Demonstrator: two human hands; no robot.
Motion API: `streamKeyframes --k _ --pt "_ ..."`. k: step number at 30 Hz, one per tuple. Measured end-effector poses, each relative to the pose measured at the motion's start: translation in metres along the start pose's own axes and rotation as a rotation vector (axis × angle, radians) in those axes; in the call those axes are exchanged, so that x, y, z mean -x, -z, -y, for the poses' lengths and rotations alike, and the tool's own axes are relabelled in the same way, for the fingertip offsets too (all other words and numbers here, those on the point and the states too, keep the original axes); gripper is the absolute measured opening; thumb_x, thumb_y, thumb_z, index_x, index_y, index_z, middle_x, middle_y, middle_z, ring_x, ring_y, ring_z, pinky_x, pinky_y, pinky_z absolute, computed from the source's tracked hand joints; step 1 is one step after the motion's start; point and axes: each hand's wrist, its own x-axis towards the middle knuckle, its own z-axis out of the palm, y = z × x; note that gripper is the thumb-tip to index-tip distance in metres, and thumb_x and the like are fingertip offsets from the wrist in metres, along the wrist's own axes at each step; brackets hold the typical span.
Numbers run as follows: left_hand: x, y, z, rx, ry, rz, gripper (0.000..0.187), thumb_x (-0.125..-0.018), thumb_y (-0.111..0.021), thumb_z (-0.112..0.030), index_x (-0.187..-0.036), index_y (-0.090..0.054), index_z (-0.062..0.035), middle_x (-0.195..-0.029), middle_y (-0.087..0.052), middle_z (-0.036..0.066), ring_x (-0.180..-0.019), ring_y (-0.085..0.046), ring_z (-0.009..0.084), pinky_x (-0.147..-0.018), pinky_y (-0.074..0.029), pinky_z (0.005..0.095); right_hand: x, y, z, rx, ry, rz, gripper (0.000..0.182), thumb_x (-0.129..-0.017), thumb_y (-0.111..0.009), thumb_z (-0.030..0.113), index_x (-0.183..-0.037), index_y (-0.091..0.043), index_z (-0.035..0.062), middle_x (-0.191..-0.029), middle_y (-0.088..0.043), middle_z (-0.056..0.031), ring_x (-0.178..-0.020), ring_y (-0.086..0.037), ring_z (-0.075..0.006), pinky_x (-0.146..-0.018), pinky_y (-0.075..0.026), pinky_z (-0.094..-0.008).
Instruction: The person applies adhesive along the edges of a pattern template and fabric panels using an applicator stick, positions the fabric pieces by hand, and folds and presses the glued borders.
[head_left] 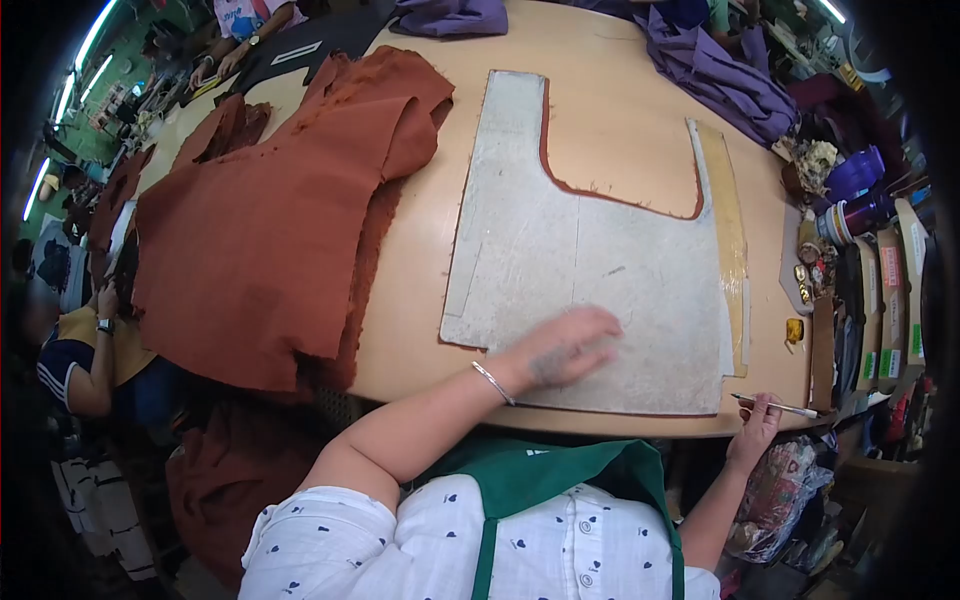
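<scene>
A pale grey pattern piece (620, 270) with a deep curved cut-out lies flat on the table in front of me. Rust-brown fabric peeks out along its curved edge. Over the lower middle of the pattern is my left hand (565, 347), its fingers loosely spread and slightly blurred, holding nothing. At the table's front right edge, my right hand (760, 425) grips a slim pen (800, 411) that points to the left. A yellow-brown strip (727, 250) runs along the pattern's right side.
Stacked rust-brown fabric (265, 235) covers the left side. Purple cloth (715, 75) lies at the back right. Folders (890, 300) and supplies crowd the right edge. One person's hand (105, 300) is at far left; another person's hands (215, 65) are at back left.
</scene>
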Motion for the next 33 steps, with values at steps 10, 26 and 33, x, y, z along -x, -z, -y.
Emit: streamKeyframes --k 10,26,33 --pt "-0.087 0.138 0.102 -0.56 0.293 -0.52 0.025 -0.079 -0.055 -0.017 -0.102 -0.058 -0.0059 -0.115 -0.049 0.013 -0.11 -0.042 0.0287 -0.09 -0.038 0.039 -0.052 -0.114 0.044 -0.136 -0.091 0.37 0.011 -0.09 -0.047 0.017 -0.088 -0.047 0.0065 -0.076 -0.05 -0.0001 -0.067 -0.053 -0.0077 -0.057 -0.04 -0.0187" --pt "-0.194 0.192 0.175 -0.806 0.644 -0.531 0.043 -0.08 -0.048 -0.027 -0.121 -0.047 -0.0152 -0.135 -0.033 0.006 -0.127 -0.02 0.0325 -0.097 -0.016 0.0612 -0.215 -0.485 0.155 -0.149 0.121 0.9 0.023 -0.09 -0.045 0.028 -0.092 -0.047 0.0043 -0.075 -0.057 -0.0045 -0.064 -0.056 -0.0086 -0.057 -0.045 -0.0207" --pt "-0.198 0.195 0.169 -0.783 0.685 -0.511 0.047 -0.077 -0.05 -0.027 -0.121 -0.047 -0.0136 -0.135 -0.032 0.008 -0.127 -0.02 0.0338 -0.097 -0.016 0.061 -0.229 -0.596 0.091 -0.309 0.126 0.691 0.026 -0.088 -0.05 0.025 -0.087 -0.048 -0.0005 -0.069 -0.055 -0.0065 -0.057 -0.056 -0.0112 -0.051 -0.046 -0.0242"
